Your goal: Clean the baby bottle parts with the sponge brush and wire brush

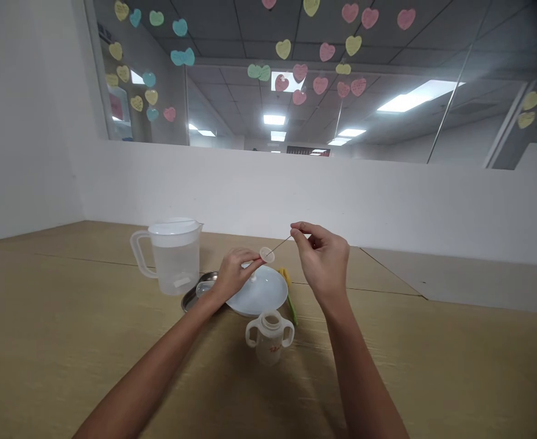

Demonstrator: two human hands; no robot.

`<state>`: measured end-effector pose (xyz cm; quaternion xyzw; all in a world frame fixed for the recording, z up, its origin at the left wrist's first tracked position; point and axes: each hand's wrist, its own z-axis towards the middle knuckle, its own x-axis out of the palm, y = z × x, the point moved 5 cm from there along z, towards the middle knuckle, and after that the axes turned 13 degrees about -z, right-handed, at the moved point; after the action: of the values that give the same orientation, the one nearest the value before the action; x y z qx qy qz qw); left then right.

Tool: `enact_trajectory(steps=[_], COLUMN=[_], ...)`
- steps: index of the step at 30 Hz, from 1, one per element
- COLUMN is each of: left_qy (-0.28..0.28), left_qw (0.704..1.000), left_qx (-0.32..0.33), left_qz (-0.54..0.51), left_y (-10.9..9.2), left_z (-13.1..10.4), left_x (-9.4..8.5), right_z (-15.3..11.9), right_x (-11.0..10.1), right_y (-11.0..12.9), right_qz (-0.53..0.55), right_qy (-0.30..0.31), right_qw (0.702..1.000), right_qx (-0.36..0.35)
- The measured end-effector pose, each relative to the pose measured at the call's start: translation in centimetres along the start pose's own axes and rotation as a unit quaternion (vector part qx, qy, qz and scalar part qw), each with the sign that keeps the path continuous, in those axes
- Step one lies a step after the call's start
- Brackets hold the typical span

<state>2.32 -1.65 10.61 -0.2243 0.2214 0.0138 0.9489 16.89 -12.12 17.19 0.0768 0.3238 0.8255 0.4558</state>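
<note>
Pinched in my left hand [238, 271] is a small round translucent piece [267, 254], held above a white plate [259, 296]. My right hand [321, 255] is closed on the upper end of a thin stick [279, 245], whose lower end meets the round piece. A clear bottle [269, 342] with two white handles stands upright and uncapped below my hands, in front of the plate. Behind my left hand, a metal tray [189, 300] holds a clear item, partly hidden. A yellow and green brush [292, 305] lies at the plate's right side.
A translucent lidded pitcher [177, 262] stands at the left, its handle facing left. The wooden table [455, 366] runs back to a white wall [250, 189]. Above that is a glass window with heart-shaped notes.
</note>
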Motion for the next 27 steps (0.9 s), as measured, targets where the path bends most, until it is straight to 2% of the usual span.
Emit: enact_trajectory(steps=[7,18,20,24,27], left_qy=[-0.008,-0.033,-0.030,-0.019,-0.029], left_qw=[0.999,0.999,0.999,0.998,0.998], left_qx=[0.027,0.003,0.003,-0.014,-0.019], left_qz=[0.044,0.020,0.029,0.052,0.052], left_y=[0.2,0.7,0.9,1.7,2.0], left_z=[-0.1,-0.2,-0.3,-0.7,-0.9], left_x=[-0.2,-0.8,-0.9,-1.0,-1.2], right_z=[-0.2,-0.3,-0.3,-0.4,-0.4], right_x=[-0.6,-1.0,-1.6,-4.0,-5.0], right_y=[0.7,0.9,1.0,1.1,1.0], right_qz=[-0.018,-0.008,0.000,0.017,0.033], right_qy=[-0.012,-0.031,-0.050,-0.130,-0.145], right_qw=[0.999,0.999,0.998,0.991,0.989], right_qx=[-0.028,-0.031,-0.036,-0.023,-0.011])
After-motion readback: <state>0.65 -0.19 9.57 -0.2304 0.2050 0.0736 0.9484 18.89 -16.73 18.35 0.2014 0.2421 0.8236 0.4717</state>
